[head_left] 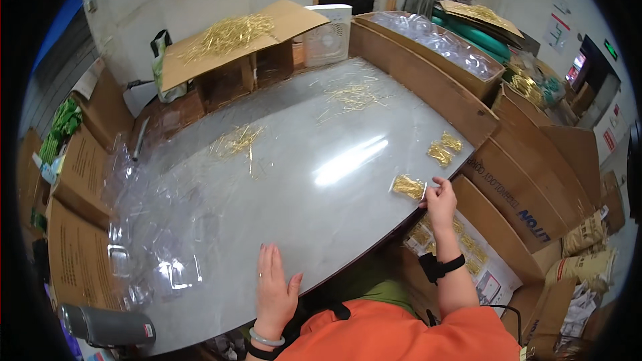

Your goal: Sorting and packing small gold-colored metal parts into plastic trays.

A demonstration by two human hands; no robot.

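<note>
Gold shows right of centre in the head view, where our right hand [441,204] pinches the white-ended bundle [408,187] by its right end. At lower centre, our left hand [274,291] spreads open, fingers straight, at the grey table's [267,210] near edge.

We wear a plain orange top [381,331], its right sleeve [478,327] short, above green cloth [374,287] at the lap. Our left hand [274,291] has a thin gold ring [260,275], a smooth pale bangle [267,339] and a black band [263,353]. Our right hand [441,204] has, past the wrist, a black strap [451,265] with a chunky dark block [429,267]. A thin black cable [511,307] curves by the sleeve
</note>
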